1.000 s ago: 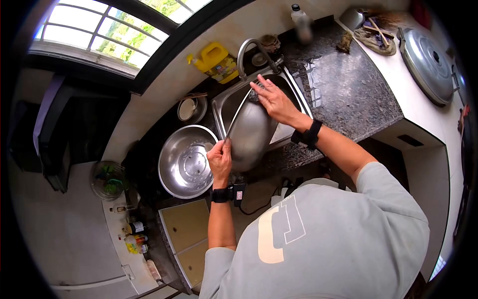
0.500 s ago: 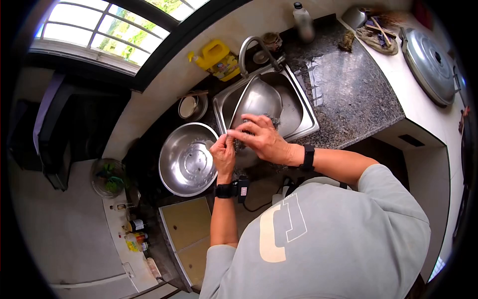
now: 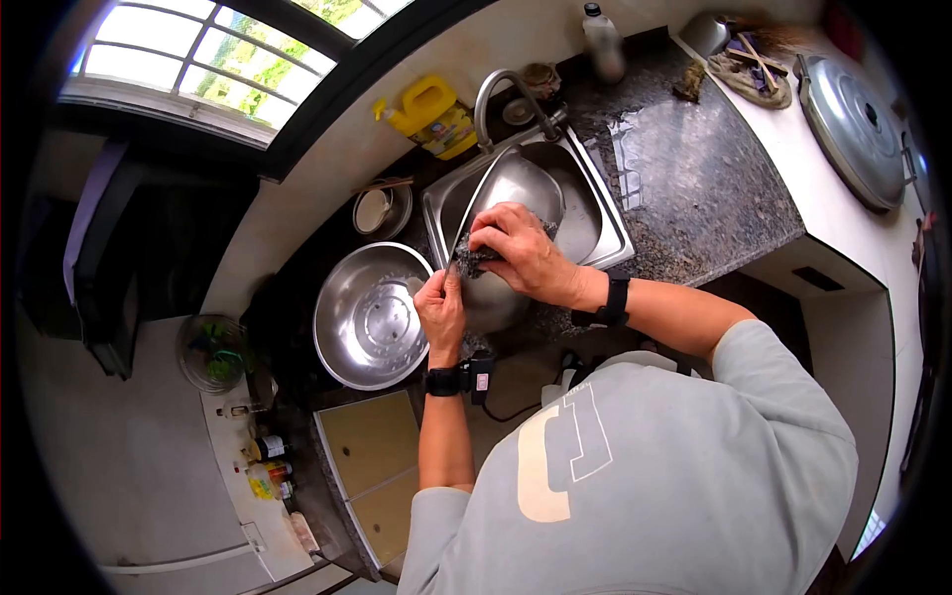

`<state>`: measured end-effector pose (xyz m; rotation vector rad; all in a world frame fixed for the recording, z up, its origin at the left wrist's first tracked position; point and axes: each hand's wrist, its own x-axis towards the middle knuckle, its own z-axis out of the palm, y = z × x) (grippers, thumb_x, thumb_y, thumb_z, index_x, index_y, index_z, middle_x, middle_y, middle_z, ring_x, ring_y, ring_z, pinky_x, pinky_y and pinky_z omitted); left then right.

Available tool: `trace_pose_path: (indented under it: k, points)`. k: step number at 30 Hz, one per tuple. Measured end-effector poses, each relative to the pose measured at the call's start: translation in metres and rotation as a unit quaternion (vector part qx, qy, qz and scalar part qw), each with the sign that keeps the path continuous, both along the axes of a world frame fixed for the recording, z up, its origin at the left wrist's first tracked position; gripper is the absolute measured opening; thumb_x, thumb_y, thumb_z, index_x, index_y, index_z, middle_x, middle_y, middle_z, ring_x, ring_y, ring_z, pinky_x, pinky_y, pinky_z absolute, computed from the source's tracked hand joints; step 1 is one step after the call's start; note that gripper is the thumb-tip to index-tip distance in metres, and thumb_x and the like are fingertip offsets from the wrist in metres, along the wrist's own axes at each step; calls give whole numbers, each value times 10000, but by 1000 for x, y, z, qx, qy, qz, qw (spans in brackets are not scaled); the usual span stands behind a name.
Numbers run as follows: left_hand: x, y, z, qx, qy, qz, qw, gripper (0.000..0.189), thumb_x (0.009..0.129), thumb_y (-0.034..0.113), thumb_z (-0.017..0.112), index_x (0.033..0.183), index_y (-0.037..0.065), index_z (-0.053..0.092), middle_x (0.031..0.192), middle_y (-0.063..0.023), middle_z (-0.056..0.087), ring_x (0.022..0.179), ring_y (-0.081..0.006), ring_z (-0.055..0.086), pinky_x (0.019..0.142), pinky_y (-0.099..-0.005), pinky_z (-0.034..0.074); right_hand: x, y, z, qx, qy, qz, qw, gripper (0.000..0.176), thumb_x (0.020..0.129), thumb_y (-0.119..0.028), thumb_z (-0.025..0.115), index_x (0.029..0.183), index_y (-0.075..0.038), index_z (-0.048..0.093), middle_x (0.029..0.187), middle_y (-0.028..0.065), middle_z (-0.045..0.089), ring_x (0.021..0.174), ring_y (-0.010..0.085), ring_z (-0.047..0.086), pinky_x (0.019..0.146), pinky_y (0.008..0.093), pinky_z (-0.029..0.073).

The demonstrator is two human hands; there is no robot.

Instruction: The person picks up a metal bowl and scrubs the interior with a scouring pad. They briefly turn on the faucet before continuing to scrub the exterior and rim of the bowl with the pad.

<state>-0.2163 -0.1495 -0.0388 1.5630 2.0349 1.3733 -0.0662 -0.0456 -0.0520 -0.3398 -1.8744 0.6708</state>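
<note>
A shiny metal bowl is tilted on its side over the sink, its rim facing left. My left hand pinches the near end of that rim between thumb and fingers. Curled around a dark grey steel wool scrubber, my right hand presses it to the bowl near the rim. Part of the scrubber and the bowl's middle are hidden behind my right hand. Beside my left hand, a second, wide metal bowl stands on the counter with a little liquid inside.
The curved faucet rises behind the sink. A yellow jug and small stacked bowls stand behind and left. Wet granite counter extends right, with a bottle at the back and a large pot lid farther right.
My right hand has shifted slightly down, and its fingers are now curled in more around the scrubber. My left hand stays at the bowl's rim.
</note>
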Motion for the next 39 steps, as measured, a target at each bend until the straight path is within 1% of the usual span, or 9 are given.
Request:
trace_pose_path:
  k: [5,11,15,20,23,30,36,38,39]
  points:
    - [-16,-17,-2,-6,-41,7,999,384,961,262,548,703,-22,551,622,82,408,595,-40,312,504,-244,250,9,84,-28,-215,39,-71,973,284,773,-180,697,1007,-47,606,1014,145,581,982,307,538,877,378,428]
    - [-28,-34,-6,16,-89,11,996,366,957,266,555,727,-16,591,653,82,494,616,-26,370,540,-211,298,20,140,-110,-600,23,61,797,363,871,-214,663,1146,-10,544,1071,106,601,961,160,553,827,300,454]
    - [-32,-40,-3,9,-76,5,997,368,958,270,553,724,-12,587,657,81,496,619,-26,371,542,-209,298,24,137,-154,-678,-2,56,733,310,897,-210,625,1128,-16,553,997,63,592,878,130,542,752,262,453]
    - [-27,-36,5,2,-83,17,996,371,961,271,548,725,-12,588,656,83,493,618,-26,368,542,-209,295,26,122,-124,-525,-1,19,851,278,885,-194,620,1088,-11,569,925,61,595,853,141,555,765,275,464]
    - [-19,-29,13,2,-82,21,996,377,962,274,546,722,-14,587,654,82,492,616,-25,369,539,-211,296,18,105,-78,-282,37,-59,957,299,858,-207,633,1075,-12,570,993,127,605,914,255,591,795,344,474]
    - [-24,-17,5,-34,-51,23,998,398,965,290,538,732,-28,590,659,77,500,613,-28,379,532,-219,309,15,27,7,4,30,33,999,305,712,-72,713,996,-66,602,1068,99,565,1040,302,508,923,390,408]
    - [-21,-10,-4,14,-76,37,996,450,958,282,554,617,19,422,587,90,310,563,-41,240,471,-261,173,21,84,-52,-236,26,-87,968,270,815,-183,660,1042,-51,600,1048,122,574,982,293,538,885,378,422]
    - [-23,-11,-2,13,-68,40,997,446,959,285,551,617,26,428,588,92,313,564,-37,243,472,-260,174,21,95,-72,-300,38,-48,952,265,823,-176,656,1045,-44,597,1042,125,573,974,292,543,867,372,434]
    - [-23,-8,-1,15,-64,40,997,445,960,286,549,617,29,431,588,93,315,564,-36,245,473,-259,175,24,84,-61,-260,44,-65,962,261,827,-172,650,1044,-39,592,1033,123,571,970,289,547,855,362,442]
